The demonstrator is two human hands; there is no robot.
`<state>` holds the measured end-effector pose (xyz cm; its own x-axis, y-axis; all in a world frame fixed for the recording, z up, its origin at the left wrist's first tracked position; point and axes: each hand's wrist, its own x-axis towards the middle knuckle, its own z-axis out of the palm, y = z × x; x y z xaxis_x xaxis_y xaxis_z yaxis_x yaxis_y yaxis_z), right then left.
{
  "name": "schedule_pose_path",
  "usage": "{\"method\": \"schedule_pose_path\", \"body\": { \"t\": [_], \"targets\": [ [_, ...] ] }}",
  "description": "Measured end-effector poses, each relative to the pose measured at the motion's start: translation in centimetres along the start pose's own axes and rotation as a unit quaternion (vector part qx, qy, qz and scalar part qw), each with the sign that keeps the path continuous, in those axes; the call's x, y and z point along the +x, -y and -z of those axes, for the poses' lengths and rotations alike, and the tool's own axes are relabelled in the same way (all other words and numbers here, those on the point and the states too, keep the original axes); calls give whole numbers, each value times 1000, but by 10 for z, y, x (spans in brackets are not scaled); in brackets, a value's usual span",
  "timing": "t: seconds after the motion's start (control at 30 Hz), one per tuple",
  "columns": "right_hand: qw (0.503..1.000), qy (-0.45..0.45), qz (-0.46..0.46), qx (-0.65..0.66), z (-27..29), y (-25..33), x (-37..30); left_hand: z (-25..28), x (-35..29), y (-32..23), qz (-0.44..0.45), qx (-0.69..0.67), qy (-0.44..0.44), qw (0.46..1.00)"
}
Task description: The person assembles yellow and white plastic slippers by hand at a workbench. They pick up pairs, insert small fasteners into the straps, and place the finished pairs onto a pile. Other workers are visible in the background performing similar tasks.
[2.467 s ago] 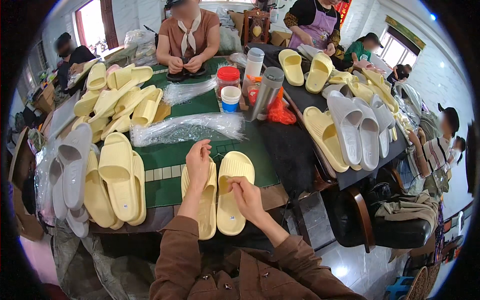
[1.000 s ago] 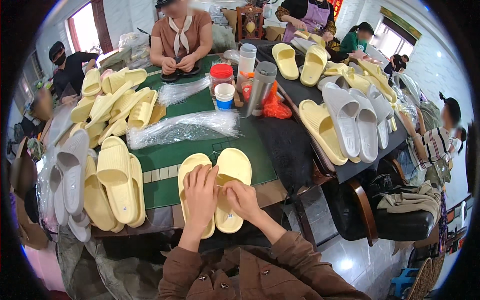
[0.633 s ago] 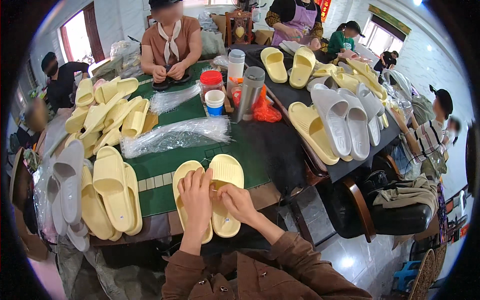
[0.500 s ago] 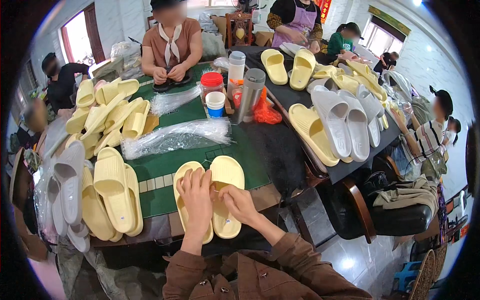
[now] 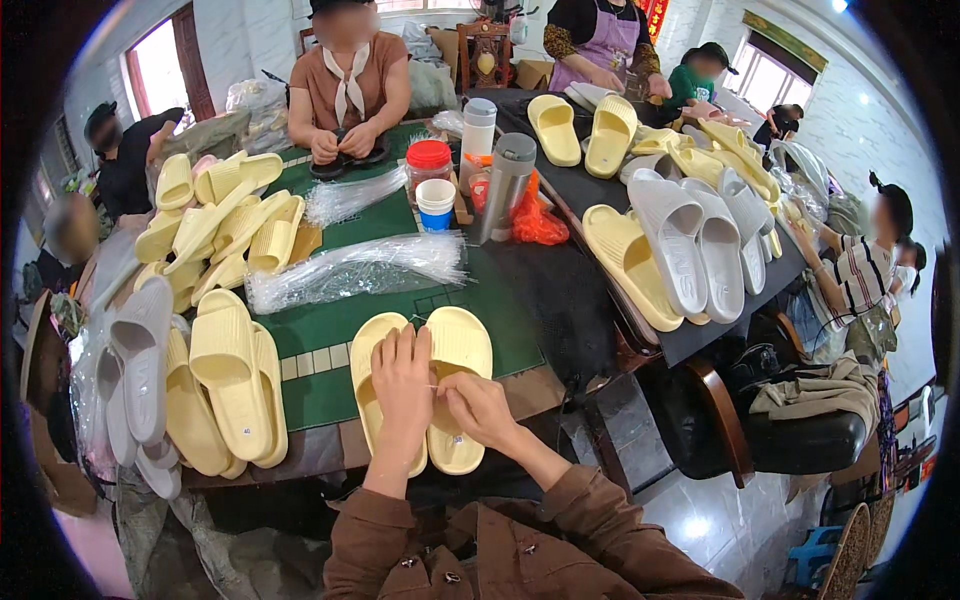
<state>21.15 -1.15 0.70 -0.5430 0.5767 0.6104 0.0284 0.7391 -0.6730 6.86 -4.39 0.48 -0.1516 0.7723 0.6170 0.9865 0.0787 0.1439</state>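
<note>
A pair of pale yellow slide slippers lies side by side at the near table edge. My left hand (image 5: 403, 385) rests across the left slipper (image 5: 366, 350) and its inner edge, fingers stretched forward, palm down; its thumb is mostly hidden. Over the right slipper (image 5: 460, 340), my right hand (image 5: 480, 408) pinches a thin, clear-white plastic tie (image 5: 432, 387) that runs toward my left hand. Another bit of tie pokes up between the slippers' toe ends. Beyond them, a long bundle of clear plastic ties (image 5: 360, 272) lies on the green mat (image 5: 320, 330).
Yellow slippers (image 5: 235, 375) and grey slippers (image 5: 143, 350) are heaped at left; more grey slippers (image 5: 670, 240) lie on the right table. A steel flask (image 5: 508, 185), paper cups (image 5: 434, 205) and a red-lidded jar (image 5: 428, 157) stand ahead. A co-worker (image 5: 350, 90) sits opposite; a chair (image 5: 790, 430) is at right.
My left hand's fingers have drawn closer together and shifted slightly right. My right hand keeps its pinch on the tie, almost in the same place. The slippers look barely moved.
</note>
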Motion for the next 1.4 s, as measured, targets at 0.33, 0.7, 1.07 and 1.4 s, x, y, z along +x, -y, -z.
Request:
{"method": "schedule_pose_path", "body": {
  "t": [0.33,0.7,1.07,1.4],
  "targets": [
    [999,30,-12,-4,-1,-3,-2,10,25,25,-76,-103,110,986],
    [996,58,-62,22,12,-11,6,11,16,15,-30,-95,115,988],
    [973,68,-169,143,21,-10,14,16,23,7,38,-86,126,988],
    [967,62,-187,163,19,-13,13,16,27,11,10,-49,148,988]
  ]
}}
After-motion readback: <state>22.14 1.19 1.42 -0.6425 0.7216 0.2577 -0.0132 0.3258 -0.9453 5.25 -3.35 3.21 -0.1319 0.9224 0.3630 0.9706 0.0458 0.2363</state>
